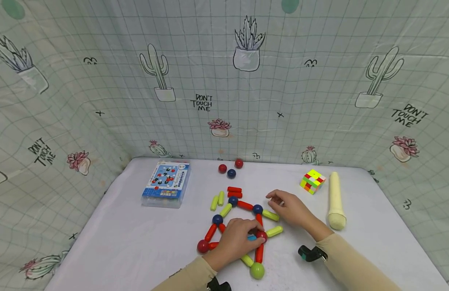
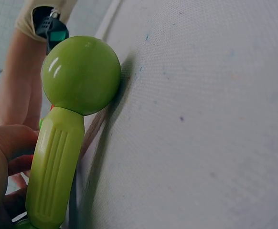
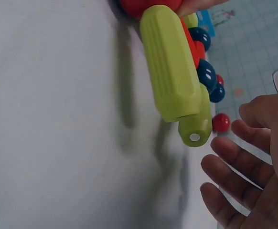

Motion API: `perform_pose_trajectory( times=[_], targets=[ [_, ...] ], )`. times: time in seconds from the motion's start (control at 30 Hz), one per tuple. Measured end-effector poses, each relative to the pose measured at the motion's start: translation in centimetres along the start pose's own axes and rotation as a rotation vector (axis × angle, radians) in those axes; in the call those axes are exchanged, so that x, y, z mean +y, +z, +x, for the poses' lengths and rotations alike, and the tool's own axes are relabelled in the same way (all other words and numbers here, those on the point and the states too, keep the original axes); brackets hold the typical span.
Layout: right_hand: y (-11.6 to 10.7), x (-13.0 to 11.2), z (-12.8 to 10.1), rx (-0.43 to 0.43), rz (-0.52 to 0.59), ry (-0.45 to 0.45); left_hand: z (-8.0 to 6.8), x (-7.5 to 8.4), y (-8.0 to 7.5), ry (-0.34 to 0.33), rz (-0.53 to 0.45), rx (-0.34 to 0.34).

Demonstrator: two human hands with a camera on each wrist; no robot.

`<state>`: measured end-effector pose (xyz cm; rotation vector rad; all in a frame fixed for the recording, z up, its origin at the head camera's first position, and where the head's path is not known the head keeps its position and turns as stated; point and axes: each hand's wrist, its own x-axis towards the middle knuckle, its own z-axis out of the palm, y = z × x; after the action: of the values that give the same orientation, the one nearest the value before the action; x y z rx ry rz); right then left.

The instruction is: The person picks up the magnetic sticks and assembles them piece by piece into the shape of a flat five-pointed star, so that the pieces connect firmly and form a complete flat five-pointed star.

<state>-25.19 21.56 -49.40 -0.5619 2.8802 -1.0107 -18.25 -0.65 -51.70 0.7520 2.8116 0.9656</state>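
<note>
Magnetic balls and rods form a linked frame on the white table. My left hand (image 1: 234, 241) reaches over it and pinches a red ball (image 1: 262, 235) between thumb and fingers, hiding part of the frame behind it. From that ball a yellow-green rod (image 1: 274, 231) sticks out to the right, and a red rod (image 1: 259, 254) runs down to a green ball (image 1: 257, 270). My right hand (image 1: 291, 208) holds nothing; its fingers are loosely bent beside another yellow-green rod (image 1: 270, 215), joined to a dark blue ball (image 1: 257, 209). The right wrist view shows that rod's free end (image 3: 195, 136).
Loose yellow-green rods (image 1: 214, 203) and red rods (image 1: 234, 195) lie behind the frame, with red balls (image 1: 222, 168) and a dark blue ball (image 1: 231, 173) farther back. A boxed set (image 1: 166, 184) is at the left. A puzzle cube (image 1: 312, 181) and a pale yellow microphone-shaped object (image 1: 335, 202) lie right.
</note>
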Motion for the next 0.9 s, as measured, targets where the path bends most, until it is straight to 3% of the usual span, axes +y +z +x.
perform_pose_trajectory(
  times=[0.6, 0.9],
  targets=[
    [2.0, -2.3, 8.5, -0.119, -0.082, 0.038, -0.2, -0.2, -0.1, 0.022, -0.001, 0.017],
    [2.5, -2.7, 11.8, -0.16, -0.062, 0.075, -0.1, -0.4, -0.1, 0.023, 0.008, 0.004]
  ],
)
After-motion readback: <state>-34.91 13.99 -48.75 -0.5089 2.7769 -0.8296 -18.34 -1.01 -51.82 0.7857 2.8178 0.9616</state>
